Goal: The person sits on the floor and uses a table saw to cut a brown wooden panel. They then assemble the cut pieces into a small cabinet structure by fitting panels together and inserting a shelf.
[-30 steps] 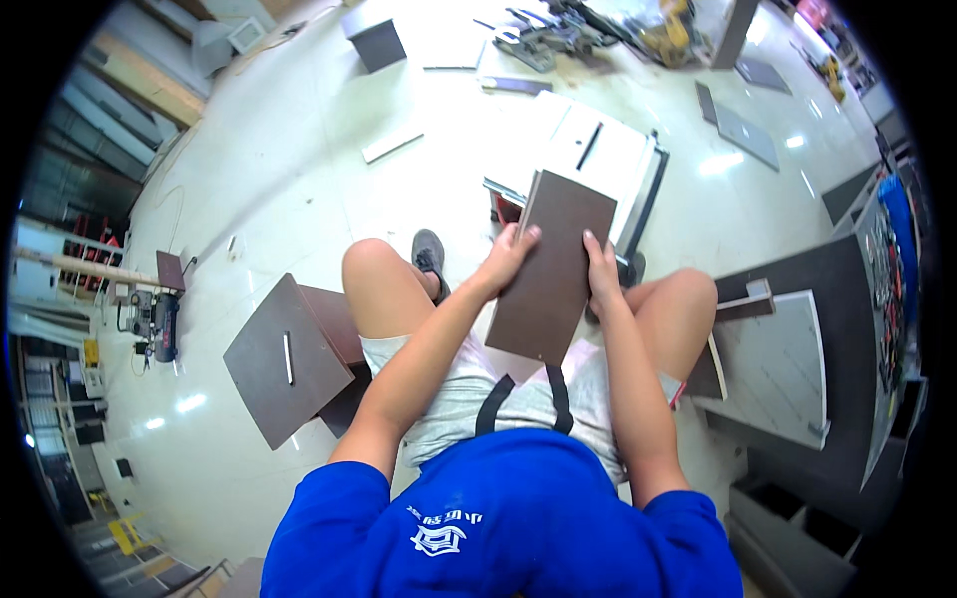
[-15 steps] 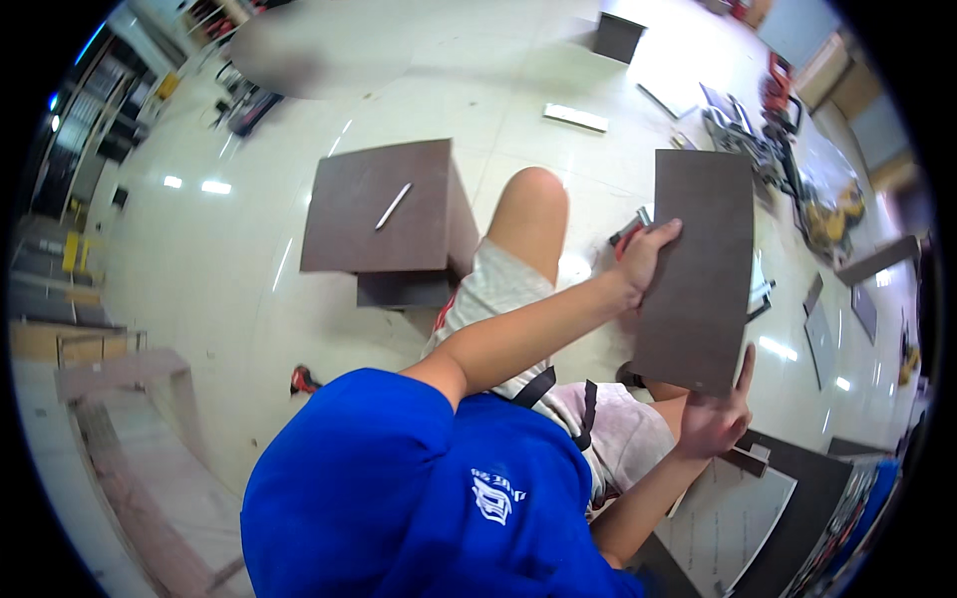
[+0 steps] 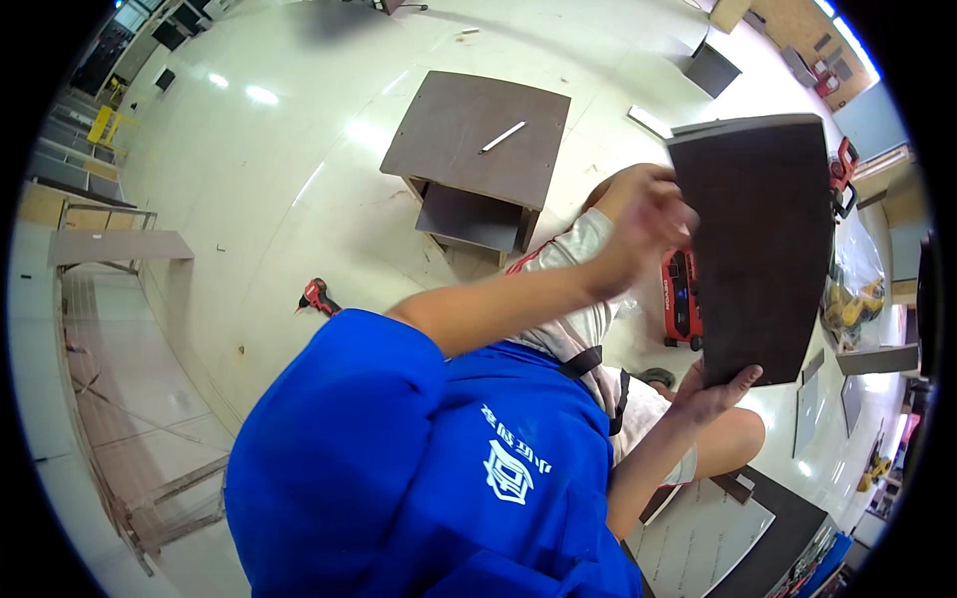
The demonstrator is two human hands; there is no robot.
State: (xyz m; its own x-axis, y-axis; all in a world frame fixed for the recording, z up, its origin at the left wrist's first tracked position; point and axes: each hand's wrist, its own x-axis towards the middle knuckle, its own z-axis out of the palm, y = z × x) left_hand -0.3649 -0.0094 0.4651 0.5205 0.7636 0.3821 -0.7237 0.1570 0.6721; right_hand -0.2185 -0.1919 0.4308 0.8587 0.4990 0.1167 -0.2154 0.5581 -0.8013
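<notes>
A dark brown rectangular board [image 3: 766, 249] stands tilted up before me on the right, its thin upper edge turned into view. My right hand [image 3: 716, 392] grips its lower edge, thumb on the near face and the other fingers partly hidden behind. Beside the board's left edge is my left hand [image 3: 653, 221], smeared by motion; its fingers look bent, and whether it touches the board is unclear. A red and black tool case or device [image 3: 682, 299] lies on the floor just left of the board.
A brown open-fronted cabinet [image 3: 478, 140] stands ahead, a white pen [image 3: 502, 137] on its top. A red and black cordless drill [image 3: 317, 297] lies on the floor to the left. Loose panels [image 3: 809, 404] and a clear plastic bag [image 3: 859, 264] are at the right.
The board has tilted, showing its upper edge. My left hand has shifted from its grip on the board's left side and blurs. The view has turned, so the cabinet appears further right.
</notes>
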